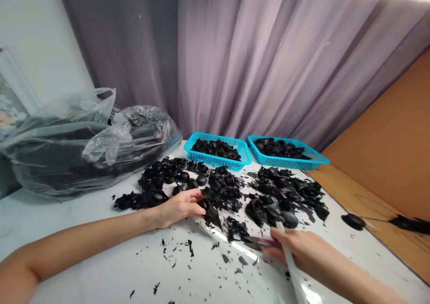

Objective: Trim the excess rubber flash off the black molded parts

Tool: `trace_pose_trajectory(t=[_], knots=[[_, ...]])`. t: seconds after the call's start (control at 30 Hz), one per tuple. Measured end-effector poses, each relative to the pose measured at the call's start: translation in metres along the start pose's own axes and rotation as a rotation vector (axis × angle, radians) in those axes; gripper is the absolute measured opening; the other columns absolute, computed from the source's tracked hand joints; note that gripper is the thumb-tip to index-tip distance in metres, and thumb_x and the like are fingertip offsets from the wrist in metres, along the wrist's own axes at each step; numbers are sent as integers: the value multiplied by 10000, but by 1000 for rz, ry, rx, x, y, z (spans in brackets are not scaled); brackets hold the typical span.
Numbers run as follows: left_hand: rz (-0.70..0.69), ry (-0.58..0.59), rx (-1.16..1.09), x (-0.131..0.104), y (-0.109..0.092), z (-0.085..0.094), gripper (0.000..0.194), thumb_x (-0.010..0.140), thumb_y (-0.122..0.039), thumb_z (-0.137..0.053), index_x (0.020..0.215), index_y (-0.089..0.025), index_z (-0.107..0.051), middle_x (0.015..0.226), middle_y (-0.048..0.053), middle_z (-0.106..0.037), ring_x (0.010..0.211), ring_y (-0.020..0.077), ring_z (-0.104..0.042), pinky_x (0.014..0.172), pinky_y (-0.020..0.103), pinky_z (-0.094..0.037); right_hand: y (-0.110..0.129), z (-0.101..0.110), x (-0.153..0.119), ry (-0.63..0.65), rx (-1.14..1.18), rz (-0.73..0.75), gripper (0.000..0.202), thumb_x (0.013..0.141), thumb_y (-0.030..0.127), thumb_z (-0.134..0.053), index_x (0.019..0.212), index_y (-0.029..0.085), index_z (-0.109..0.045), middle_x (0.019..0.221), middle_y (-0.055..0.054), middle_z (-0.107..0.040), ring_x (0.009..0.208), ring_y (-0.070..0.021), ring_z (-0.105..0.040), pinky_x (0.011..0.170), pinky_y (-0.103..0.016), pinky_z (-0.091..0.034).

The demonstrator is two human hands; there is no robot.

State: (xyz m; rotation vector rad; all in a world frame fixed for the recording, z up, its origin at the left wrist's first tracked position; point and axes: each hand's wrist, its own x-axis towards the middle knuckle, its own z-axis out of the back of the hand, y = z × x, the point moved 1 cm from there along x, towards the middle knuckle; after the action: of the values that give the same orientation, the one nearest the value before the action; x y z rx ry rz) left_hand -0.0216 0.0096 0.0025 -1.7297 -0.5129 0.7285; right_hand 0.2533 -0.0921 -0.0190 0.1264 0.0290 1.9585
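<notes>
My left hand (184, 207) reaches over the white table with its fingers closed on a black rubber piece (211, 214) at the edge of a heap. Lower right, my right hand (290, 245) is closed around small scissors (253, 242) with dark blades and a pinkish handle; the hand hides most of the handle. The blades point left, close to a clump of black scraps (236, 228). A heap of ribbed black rubber parts (221, 185) lies beyond my left hand. Torn black trimmings (295, 192) form another pile past my right hand.
Two blue baskets (247, 157) (320, 160) hold black parts at the back. A large clear plastic bag (77, 156) with dark contents stands left. Small black scraps (191, 248) litter the front. A whitish strip (291, 268) runs by my right hand. Curtains (235, 62) hang behind.
</notes>
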Motion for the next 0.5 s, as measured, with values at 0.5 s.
trace_pose_trajectory(t=[0.5], knots=[[-91,-214,57,3,14,-8,352,705,-345,-630,973,-179,-472,867,16,-569,767,158,-563,702,292,-445,59,47,82,-26,995,-75,505,941,491,-247,1128,160,-579,536,46,-481,521,-131,-470,556,-277,-401]])
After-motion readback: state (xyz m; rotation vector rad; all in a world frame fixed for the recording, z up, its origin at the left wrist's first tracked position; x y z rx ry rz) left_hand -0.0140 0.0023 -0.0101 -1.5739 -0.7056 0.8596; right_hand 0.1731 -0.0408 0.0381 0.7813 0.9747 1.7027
